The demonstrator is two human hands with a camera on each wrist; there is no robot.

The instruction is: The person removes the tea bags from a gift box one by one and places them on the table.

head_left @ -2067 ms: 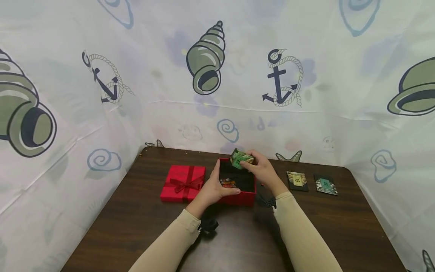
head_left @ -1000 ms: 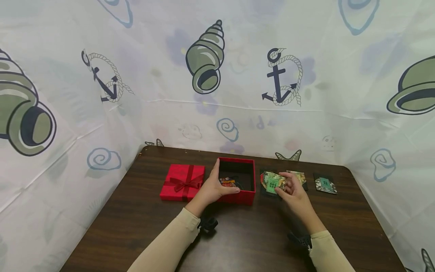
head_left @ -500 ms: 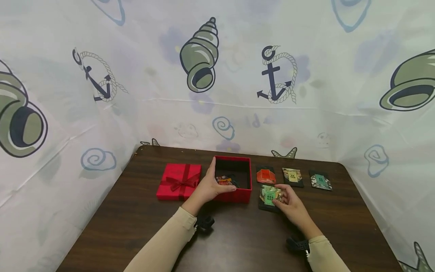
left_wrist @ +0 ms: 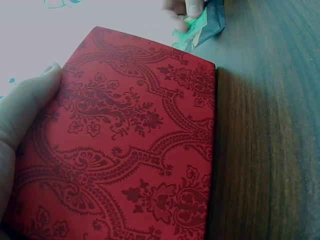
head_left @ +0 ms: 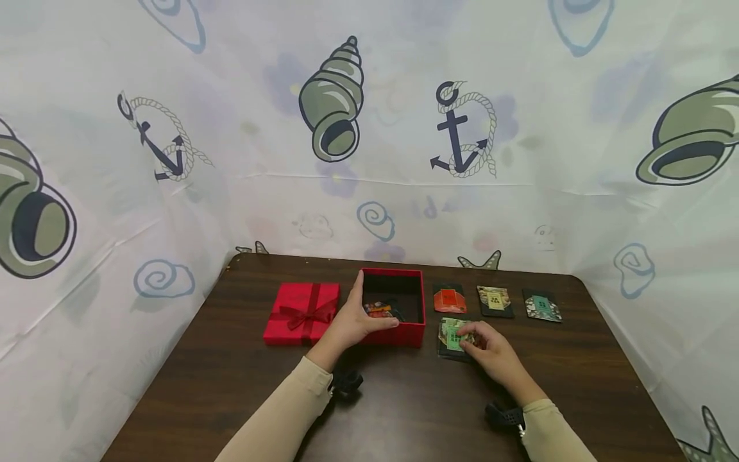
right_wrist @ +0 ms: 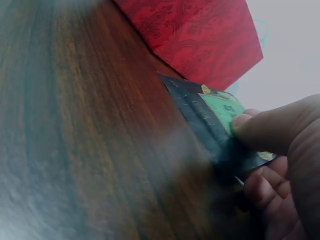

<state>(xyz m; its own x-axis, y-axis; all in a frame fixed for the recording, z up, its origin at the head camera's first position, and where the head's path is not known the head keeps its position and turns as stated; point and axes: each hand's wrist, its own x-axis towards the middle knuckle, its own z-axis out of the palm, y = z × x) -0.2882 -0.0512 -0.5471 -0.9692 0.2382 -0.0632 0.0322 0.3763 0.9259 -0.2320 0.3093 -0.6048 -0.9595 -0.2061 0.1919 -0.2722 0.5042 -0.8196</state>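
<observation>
My left hand (head_left: 349,321) holds the open red gift box (head_left: 407,335) at its left side, thumb along the front rim. Inside the box lie several small packets (head_left: 380,309) with orange and red on them. My right hand (head_left: 491,353) pinches a flat black sachet with a green label (head_left: 450,337) at its right side, on the table right of the box. In the right wrist view the thumb (right_wrist: 250,125) lies on the green label, and curled fingers are at the sachet's edge.
Behind the green sachet lie similar sachets in a row: one with a red label (head_left: 449,299), one yellow (head_left: 495,300), one teal (head_left: 541,305). Left of the box sits its red lid (head_left: 300,313) with a ribbon bow. A patterned cloth (head_left: 404,128) hangs behind the dark wooden table (head_left: 404,404).
My right hand has carried the green-label sachet out of the box, rightward and then toward me, down onto the table in front of the red-label one. My left hand has stayed on the box.
</observation>
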